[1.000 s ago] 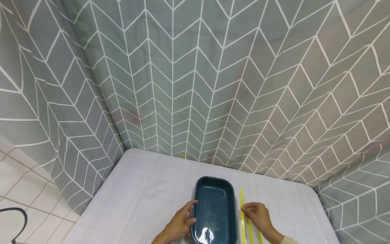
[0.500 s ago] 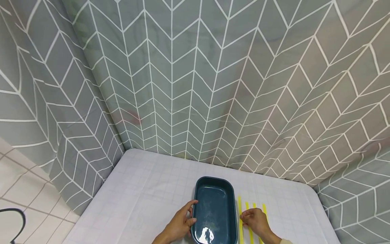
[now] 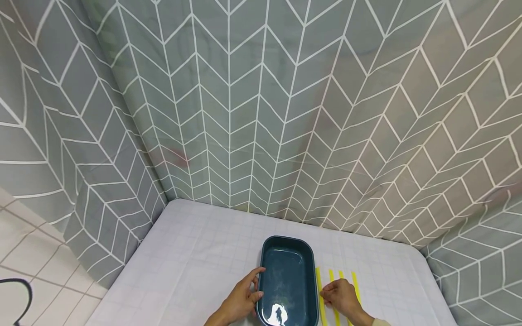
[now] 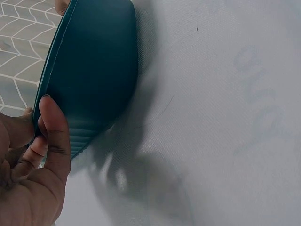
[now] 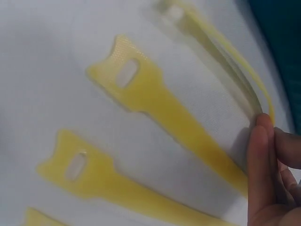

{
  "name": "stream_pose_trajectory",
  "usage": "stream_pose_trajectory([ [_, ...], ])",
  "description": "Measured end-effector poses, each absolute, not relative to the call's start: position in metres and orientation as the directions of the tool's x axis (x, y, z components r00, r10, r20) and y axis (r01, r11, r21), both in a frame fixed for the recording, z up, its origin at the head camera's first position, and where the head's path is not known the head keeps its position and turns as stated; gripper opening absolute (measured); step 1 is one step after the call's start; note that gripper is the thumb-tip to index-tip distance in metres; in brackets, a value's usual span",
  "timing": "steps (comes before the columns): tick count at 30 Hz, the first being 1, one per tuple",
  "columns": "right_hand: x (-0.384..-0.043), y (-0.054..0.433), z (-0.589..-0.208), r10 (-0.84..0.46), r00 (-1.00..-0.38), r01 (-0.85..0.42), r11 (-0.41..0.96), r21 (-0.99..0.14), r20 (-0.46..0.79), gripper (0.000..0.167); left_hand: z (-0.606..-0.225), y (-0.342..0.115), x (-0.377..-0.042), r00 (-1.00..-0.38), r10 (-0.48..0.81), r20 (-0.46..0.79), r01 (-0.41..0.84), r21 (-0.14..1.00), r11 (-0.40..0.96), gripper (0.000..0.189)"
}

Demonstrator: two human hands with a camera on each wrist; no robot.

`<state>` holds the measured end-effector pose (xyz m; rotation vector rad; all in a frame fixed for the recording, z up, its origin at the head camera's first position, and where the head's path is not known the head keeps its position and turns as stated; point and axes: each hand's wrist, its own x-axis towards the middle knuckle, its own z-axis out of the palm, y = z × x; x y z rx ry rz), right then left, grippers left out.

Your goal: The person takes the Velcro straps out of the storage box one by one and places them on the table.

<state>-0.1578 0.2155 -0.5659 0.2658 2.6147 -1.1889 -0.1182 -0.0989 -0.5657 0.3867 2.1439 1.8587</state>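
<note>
A dark teal rectangular dish (image 3: 287,276), glossy inside, lies lengthwise on the white-covered table. At its left rim my left hand (image 3: 240,299) holds on; the left wrist view shows a finger (image 4: 55,136) against the outer wall beside the lip. Just right of the dish, my right hand (image 3: 342,296) pinches a yellow hook-and-loop cable tie (image 3: 319,283). In the right wrist view, this tie (image 5: 230,70) curves away from the fingertips, its slotted head at the far end. Beside it, flat on the cloth, lie more yellow ties (image 5: 178,122), partly hidden under the right hand in the head view.
The white cloth (image 3: 204,253) covers the table on both sides of the dish. Grey curtains (image 3: 244,113) with white chevron lines hang behind and at both sides. A thin black curved object (image 3: 28,294) shows over pale floor tiles at lower left.
The right hand has drawn the pinched cable tie toward the front edge, uncovering the tops of the other ties. The left hand and the dish have stayed in place.
</note>
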Motion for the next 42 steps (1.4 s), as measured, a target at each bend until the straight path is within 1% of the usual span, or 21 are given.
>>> stream_pose_trajectory([
  [6,-0.1567,0.2161,-0.5662,0.046,-0.954,0.241,0.700,-0.672,-0.295,0.009,-0.5663,-0.0988,-0.1184,-0.926,0.377,-0.036,0.016,0.991,0.135,0.058],
  [14,-0.1551,0.2178,-0.5691,0.040,-0.960,0.227,0.689,-0.689,-0.277,0.009,-0.5654,-0.0999,-0.1185,-0.921,0.390,-0.019,0.032,0.992,0.122,0.059],
  [21,-0.1556,0.2179,-0.5674,0.022,-0.966,0.199,0.705,-0.681,-0.259,0.009,-0.5631,-0.1006,-0.1185,-0.920,0.392,-0.018,0.028,0.993,0.112,0.059],
  [42,-0.1553,0.2169,-0.5626,0.028,-0.977,0.151,0.788,-0.596,-0.211,0.015,-0.5623,-0.0990,-0.1185,-0.921,0.388,-0.044,0.006,0.992,0.127,0.059],
])
